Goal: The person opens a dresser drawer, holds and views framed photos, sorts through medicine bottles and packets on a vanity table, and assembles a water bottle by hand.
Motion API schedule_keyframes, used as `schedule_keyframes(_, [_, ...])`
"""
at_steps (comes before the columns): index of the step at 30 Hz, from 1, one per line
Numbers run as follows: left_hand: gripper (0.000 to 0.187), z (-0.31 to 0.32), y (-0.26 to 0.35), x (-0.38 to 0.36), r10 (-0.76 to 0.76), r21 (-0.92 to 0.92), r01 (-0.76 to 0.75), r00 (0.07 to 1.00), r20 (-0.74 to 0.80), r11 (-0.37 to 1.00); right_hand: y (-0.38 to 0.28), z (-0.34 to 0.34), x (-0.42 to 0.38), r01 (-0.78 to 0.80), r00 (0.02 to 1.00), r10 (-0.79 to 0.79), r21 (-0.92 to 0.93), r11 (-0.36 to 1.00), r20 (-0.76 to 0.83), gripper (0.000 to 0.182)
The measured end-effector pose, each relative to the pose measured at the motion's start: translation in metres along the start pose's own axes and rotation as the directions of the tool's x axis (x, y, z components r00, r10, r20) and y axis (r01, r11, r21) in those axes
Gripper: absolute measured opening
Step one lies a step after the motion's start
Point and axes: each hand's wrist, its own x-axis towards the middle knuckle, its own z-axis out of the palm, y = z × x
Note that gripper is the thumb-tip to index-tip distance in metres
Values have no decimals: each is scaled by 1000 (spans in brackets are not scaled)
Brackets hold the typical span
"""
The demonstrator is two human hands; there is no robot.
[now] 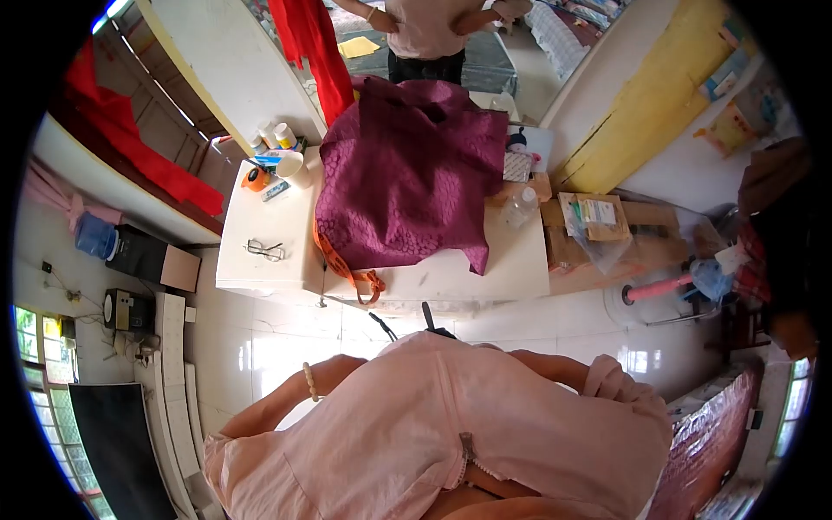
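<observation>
My left forearm, with a beaded bracelet [310, 381] at the wrist, bends in towards my waist. The front of my pink shirt [390, 416] covers both hands in the direct view. In the mirror [530, 65], my left hand [382, 20] and my right hand [474, 22] rest at either side of my waist; their fingers are too small to read. Ahead of me a purple patterned cloth [407, 173] lies spread over the white table [511, 269], apart from both hands. An orange strap [342, 264] hangs from beneath its left edge over the table's front.
Eyeglasses [264, 250], a paper cup [295, 171] and small bottles [284, 135] stand at the table's left. On the right are a clear plastic bottle [520, 208] and a small doll [518, 143]. Cardboard boxes [650, 221] adjoin the table; tiled floor [260, 347] lies below.
</observation>
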Motion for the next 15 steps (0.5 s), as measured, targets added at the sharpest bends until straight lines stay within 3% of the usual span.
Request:
schedule_keyframes(4, [34,-9,13,-13,-6,17,7,998,-63,1000,6,-2,10,57,997,-61,-67,996,-55,30])
schedule_keyframes(6, [33,-9,7,-25,114,-296,-132,991,-76,946,12,-5,14,99,986,-116,-139,985,-123,31])
schedule_keyframes(7, [33,-6,5,-27,119,-295,-126,992,-42,947,13,-7,13,54,977,-89,-181,982,-194,31])
schedule_keyframes(9, [33,5,1,-28,-73,-409,60,997,-17,911,6,-10,6,-178,934,95,-219,959,-343,30])
schedule_keyframes(10, [33,8,-3,-27,-66,-401,66,998,13,914,3,-13,5,-194,914,110,-182,964,-392,27])
schedule_keyframes(12, [33,18,-15,-20,-60,-494,4,993,-97,869,-40,6,-8,-96,896,72,-33,995,-438,22])
schedule_keyframes(14, [33,30,-26,-13,-77,-583,-64,974,-214,810,-37,7,-12,204,886,-197,-27,979,-419,19])
schedule_keyframes(15, [33,37,-29,-12,-95,-626,-98,959,-268,774,-42,8,-14,202,904,-177,24,979,-389,20])
